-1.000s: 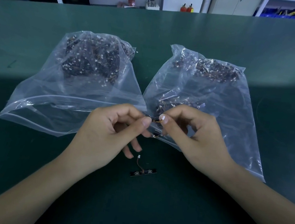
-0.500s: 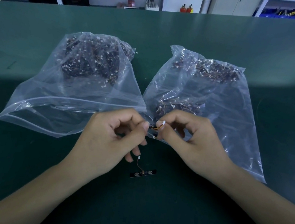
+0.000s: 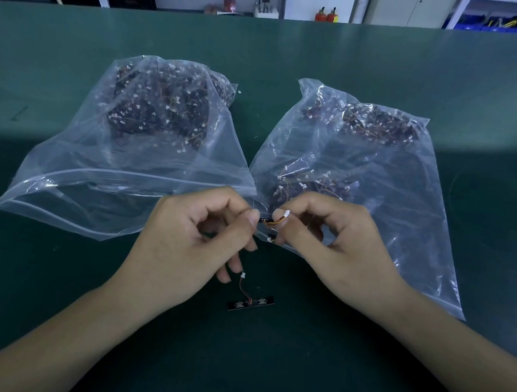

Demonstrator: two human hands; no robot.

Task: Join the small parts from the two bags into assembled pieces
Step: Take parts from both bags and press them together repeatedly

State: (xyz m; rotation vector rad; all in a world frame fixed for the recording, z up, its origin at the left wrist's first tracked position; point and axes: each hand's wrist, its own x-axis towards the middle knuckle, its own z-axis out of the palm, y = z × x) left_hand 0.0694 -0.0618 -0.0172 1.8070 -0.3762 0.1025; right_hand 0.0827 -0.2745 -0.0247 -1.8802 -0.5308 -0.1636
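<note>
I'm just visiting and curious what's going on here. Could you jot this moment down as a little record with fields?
Setting: green table, shelves behind
Left bag: clear plastic, filled with small dark wired parts
Right bag: clear plastic, similar parts inside
Left hand: pinches one end of a small part
Right hand: pinches the part's wire near its white connector
Loose piece: black strip with wire, lying on the table below the hands
Stage: hands together, working on one piece

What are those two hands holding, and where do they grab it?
Left hand pinches the small black board's end; right hand pinches its wire near the white plug.
</note>
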